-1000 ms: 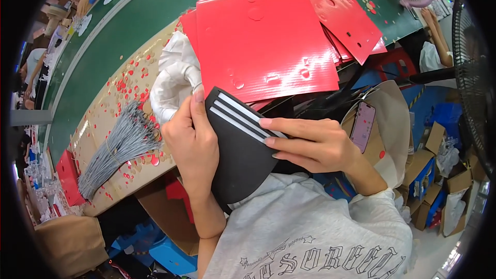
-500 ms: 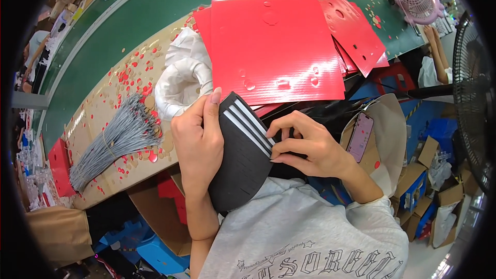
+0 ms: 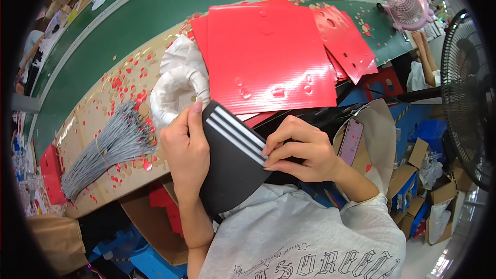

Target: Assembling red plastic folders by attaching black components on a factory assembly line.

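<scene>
Curled now, the fingers of the right hand [image 3: 302, 150] have drawn in from lying stretched across the white strips [image 3: 235, 139] a second ago to pinching at the strips' lower right end. From the head view, the left hand [image 3: 186, 150] grips the left edge of a black sheet [image 3: 227, 181], its thumb lying along the upper corner. That sheet, which bears the parallel strips near its upper right edge, is held tilted between both hands, in front of the person's grey shirt [image 3: 310, 222].

Beyond it, large red sheets [image 3: 271, 57] lie stacked, with smaller red sheets [image 3: 343, 39] to their right. Left of the stack sits a white ring-shaped bundle [image 3: 168, 95]; farther left, a tied bunch of grey wires [image 3: 106, 150] rests on the surface [image 3: 82, 124] among scattered red and tan discs [image 3: 121, 85]. A phone [image 3: 351, 142] lies right of the right hand.
</scene>
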